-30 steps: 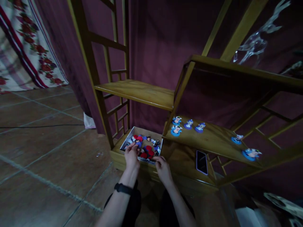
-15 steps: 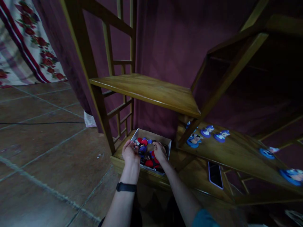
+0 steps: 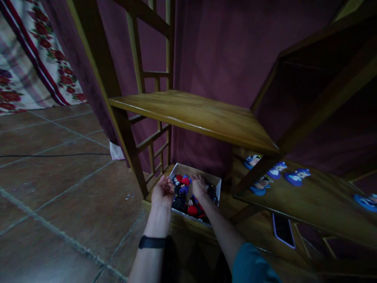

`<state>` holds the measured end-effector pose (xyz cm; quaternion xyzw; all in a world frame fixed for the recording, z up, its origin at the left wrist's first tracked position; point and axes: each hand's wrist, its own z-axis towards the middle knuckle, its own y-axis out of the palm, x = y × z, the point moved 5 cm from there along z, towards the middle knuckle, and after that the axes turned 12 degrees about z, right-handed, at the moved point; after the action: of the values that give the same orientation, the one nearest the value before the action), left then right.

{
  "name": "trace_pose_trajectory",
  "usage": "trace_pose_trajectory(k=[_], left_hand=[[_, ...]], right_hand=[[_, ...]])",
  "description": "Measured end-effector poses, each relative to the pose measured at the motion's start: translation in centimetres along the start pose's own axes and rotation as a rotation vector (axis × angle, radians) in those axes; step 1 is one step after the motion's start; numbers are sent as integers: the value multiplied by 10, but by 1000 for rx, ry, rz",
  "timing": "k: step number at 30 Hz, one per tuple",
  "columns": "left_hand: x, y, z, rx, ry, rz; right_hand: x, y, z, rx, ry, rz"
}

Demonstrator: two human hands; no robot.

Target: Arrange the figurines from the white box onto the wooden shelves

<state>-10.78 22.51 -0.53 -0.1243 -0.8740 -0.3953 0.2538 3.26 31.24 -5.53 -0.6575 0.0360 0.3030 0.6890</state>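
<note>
A white cardboard box [image 3: 219,190] stands on the low wooden shelf, filled with small figurines [image 3: 193,208] in red, black and blue. My left hand [image 3: 163,191] is at the box's left side, palm turned inward, its fingers loosely curved and apart with nothing visible in them. A dark band circles that wrist. Inside the box, my right hand [image 3: 199,185] reaches down over the figurines toward the back wall. Its fingertips are hidden, so I cannot tell whether they grip one.
A bare-topped wooden shelf board [image 3: 188,112] hangs above the box, with a slatted post [image 3: 125,145] on the left. Blue-based figurines [image 3: 297,177] stand on the shelf to the right. A phone [image 3: 283,230] with a purple edge lies lower down. Purple curtain [image 3: 218,59] hangs behind.
My right hand has moved deeper into the box, toward the back, its fingers now pointing down. My left hand stays at the left side. The view has shifted slightly left and closer.
</note>
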Motion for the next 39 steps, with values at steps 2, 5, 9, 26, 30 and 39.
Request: trace_pose_trajectory(k=[2,5,9,26,30,39], left_hand=[[2,0,2,0,-8,-6],[5,1,4,-5,9,-3],[5,1,5,-6,13,13],[-65,27,-5,-136,-33,505],[-54,24,2,-88,85,506],[-59,11,21,-61,261,848]], right_hand=[[-2,0,2,24,27,-56],[-6,-1,2,45,29,-85],[-4,-3,-7,45,35,-59],[13,-20,-86,194,344,1205],[8,-31,-125,142,416,1375],[12,-45,-156,161,663,1848]])
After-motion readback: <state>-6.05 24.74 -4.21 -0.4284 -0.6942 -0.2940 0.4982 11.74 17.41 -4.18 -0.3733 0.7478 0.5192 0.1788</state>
